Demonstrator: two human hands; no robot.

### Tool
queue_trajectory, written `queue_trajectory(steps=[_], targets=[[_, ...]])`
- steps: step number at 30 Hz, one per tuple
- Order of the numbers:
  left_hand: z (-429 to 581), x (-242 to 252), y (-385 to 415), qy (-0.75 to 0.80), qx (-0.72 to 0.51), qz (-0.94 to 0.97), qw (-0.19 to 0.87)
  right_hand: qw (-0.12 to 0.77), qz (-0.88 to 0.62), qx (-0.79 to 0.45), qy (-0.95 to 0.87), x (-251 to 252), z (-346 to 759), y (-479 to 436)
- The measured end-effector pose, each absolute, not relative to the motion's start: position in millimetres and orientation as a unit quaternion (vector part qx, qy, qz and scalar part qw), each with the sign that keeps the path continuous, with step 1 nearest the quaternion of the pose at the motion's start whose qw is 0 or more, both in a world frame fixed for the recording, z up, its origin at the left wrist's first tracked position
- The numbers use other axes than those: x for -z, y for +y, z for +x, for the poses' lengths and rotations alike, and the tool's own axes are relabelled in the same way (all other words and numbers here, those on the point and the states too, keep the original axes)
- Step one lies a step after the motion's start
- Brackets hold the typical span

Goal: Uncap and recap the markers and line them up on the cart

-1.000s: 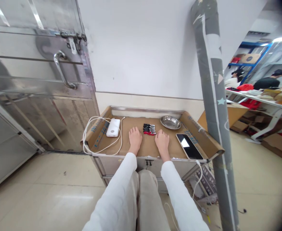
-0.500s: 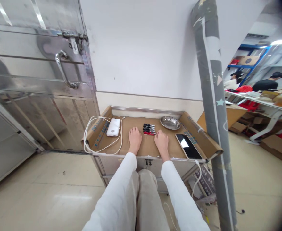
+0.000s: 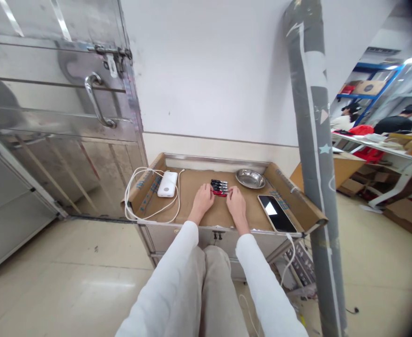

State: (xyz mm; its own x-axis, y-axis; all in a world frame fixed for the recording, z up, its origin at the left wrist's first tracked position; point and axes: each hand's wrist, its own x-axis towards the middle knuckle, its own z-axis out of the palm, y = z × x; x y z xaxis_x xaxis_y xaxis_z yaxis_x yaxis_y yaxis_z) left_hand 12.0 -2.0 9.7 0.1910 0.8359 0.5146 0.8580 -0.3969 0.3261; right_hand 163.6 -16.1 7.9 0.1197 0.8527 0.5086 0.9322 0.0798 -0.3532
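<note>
A row of pens point(image 3: 219, 183) with dark barrels and silvery ends lies side by side on the cardboard-covered cart top point(image 3: 192, 173). At the near side of the row is a red pen point(image 3: 220, 193). My left hand point(image 3: 203, 200) is closed, its fingertips at the left end of the red pen. From the other side, my right hand point(image 3: 236, 202) pinches at its right end. The fingers partly cover both ends. The pen lies low, close against the dark pens; whether it is lifted cannot be made out.
A white power bank point(image 3: 167, 184) with a looped white cable point(image 3: 178, 199) lies to the left. On the right are a round metal dish point(image 3: 250, 179) and a phone point(image 3: 276, 213). Raised cardboard sides point(image 3: 295, 199) edge the cart. A grey wrapped roll point(image 3: 316, 140) leans beside it.
My left hand has moved right and forward, from beside the row to the red pen's left end. My right hand stays near its right end. The view has shifted slightly.
</note>
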Motion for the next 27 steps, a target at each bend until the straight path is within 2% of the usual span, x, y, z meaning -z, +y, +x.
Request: queue_trajectory(steps=[3,6,16,27], targets=[[11.8,-9.4,-0.9,-0.503,0.314,-0.805,-0.012,0.346,-0.606,0.04,-0.715,-8.6,163.2,-15.2],[10.8,-7.8,-0.8,-0.51,0.291,-0.809,-0.009,0.316,-0.58,0.029,-0.751,-8.1,162.6,-13.9],[9.7,-3.2,6.5,-0.485,0.291,-0.824,-0.017,0.261,-0.62,0.049,-0.739,-4.0,162.1,-10.9],[9.5,-7.4,16.8,-0.475,0.379,-0.794,0.012,0.207,-0.673,0.12,-0.7,-5.3,157.9,-15.1]])
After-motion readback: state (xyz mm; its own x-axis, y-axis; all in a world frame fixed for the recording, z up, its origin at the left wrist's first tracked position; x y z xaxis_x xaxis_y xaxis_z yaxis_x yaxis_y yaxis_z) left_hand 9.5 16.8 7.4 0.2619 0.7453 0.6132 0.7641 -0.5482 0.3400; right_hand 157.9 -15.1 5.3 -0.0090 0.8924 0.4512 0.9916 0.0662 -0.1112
